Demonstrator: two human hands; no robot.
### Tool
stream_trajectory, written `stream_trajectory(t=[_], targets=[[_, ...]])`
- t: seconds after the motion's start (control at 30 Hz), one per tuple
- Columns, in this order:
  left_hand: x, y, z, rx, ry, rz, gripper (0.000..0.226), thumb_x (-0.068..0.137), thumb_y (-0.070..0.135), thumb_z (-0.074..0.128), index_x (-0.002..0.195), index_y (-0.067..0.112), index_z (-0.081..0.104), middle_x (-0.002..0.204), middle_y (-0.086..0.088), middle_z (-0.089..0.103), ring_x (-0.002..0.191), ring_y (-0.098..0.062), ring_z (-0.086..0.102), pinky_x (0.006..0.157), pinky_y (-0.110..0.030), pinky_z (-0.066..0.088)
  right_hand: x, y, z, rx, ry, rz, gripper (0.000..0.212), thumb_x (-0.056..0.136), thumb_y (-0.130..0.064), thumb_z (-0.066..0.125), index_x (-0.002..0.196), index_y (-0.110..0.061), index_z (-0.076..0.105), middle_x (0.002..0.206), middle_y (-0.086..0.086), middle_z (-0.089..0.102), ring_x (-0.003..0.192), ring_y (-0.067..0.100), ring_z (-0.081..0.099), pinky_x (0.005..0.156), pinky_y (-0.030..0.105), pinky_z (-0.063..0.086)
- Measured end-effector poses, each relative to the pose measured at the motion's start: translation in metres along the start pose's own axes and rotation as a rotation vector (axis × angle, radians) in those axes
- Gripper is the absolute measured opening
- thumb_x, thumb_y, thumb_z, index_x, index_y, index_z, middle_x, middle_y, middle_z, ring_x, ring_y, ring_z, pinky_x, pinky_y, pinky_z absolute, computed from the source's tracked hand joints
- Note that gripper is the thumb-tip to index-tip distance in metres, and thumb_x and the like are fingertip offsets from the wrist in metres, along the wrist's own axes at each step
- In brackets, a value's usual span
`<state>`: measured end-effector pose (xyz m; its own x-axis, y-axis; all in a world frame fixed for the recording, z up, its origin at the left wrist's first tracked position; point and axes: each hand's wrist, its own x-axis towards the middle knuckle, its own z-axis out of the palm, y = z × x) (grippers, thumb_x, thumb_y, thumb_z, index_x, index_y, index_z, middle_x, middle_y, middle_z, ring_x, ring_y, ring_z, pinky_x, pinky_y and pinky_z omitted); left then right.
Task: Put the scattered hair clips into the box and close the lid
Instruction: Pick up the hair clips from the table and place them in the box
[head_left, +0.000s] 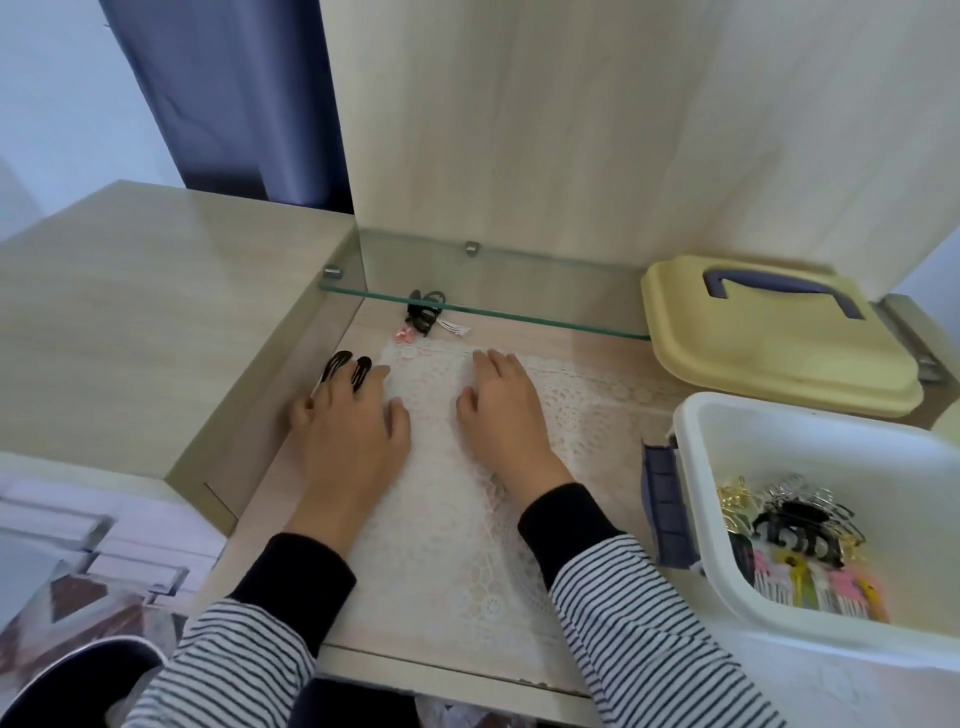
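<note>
The desk top (156, 312) is pale wood-grain laminate, smooth with a soft sheen. The lace mat (441, 519) is white openwork cloth. The shelf (519, 280) is clear glass with a greenish edge and rests on small metal pegs (471, 248). The lid (769, 353) is matt yellow plastic; its handle (779, 288) is smooth blue-grey plastic. The box (727, 519) is glossy white plastic with a ribbed blue-grey latch (667, 506). The black snap clips (337, 366) are shiny and smooth. The gold clips (735, 499) in the box look metallic. The sleeves (649, 623) are striped knit cloth.
</note>
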<state>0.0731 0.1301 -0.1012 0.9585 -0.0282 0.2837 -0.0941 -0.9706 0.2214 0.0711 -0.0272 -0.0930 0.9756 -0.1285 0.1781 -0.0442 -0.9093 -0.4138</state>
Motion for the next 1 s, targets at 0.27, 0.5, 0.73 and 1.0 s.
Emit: stream_trajectory(t=[0.27,0.5,0.73,1.0], targets=[[0.003,0.001,0.003,-0.019,-0.049,-0.050,0.052,0.084,0.040,0.036,0.132,0.027,0.054,0.147,-0.006,0.043,0.133,-0.026,0.040,0.100,-0.047,0.031,0.034,-0.008,0.007,-0.096,0.032,0.033,0.061,0.089,-0.026,0.042,0.149,-0.025,0.027,0.147,0.008,0.035,0.125,0.029,0.035,0.099,0.043,0.026],[0.003,-0.001,0.007,-0.014,-0.041,-0.061,0.060,0.086,0.042,0.032,0.140,0.021,0.046,0.150,-0.002,0.038,0.137,-0.023,0.035,0.101,-0.047,0.030,0.038,-0.005,0.018,-0.170,0.065,0.016,0.058,0.089,-0.032,0.035,0.146,-0.032,0.029,0.145,-0.002,0.038,0.113,0.024,0.037,0.090,0.040,0.026],[0.002,-0.001,0.007,-0.050,-0.022,-0.057,0.062,0.086,0.041,0.032,0.142,0.016,0.042,0.148,-0.001,0.042,0.133,-0.024,0.038,0.101,-0.045,0.030,0.038,-0.003,0.019,-0.161,0.089,-0.015,0.051,0.092,-0.030,0.033,0.142,-0.031,0.037,0.147,-0.006,0.039,0.114,0.022,0.036,0.091,0.039,0.026],[0.001,0.000,0.005,-0.132,0.070,-0.011,0.046,0.094,0.034,0.042,0.137,0.020,0.052,0.139,0.004,0.054,0.127,-0.018,0.047,0.103,-0.041,0.027,0.037,-0.001,0.019,0.005,0.242,-0.001,0.041,0.086,-0.016,0.046,0.126,-0.022,0.056,0.124,-0.003,0.056,0.110,0.022,0.040,0.088,0.034,0.028]])
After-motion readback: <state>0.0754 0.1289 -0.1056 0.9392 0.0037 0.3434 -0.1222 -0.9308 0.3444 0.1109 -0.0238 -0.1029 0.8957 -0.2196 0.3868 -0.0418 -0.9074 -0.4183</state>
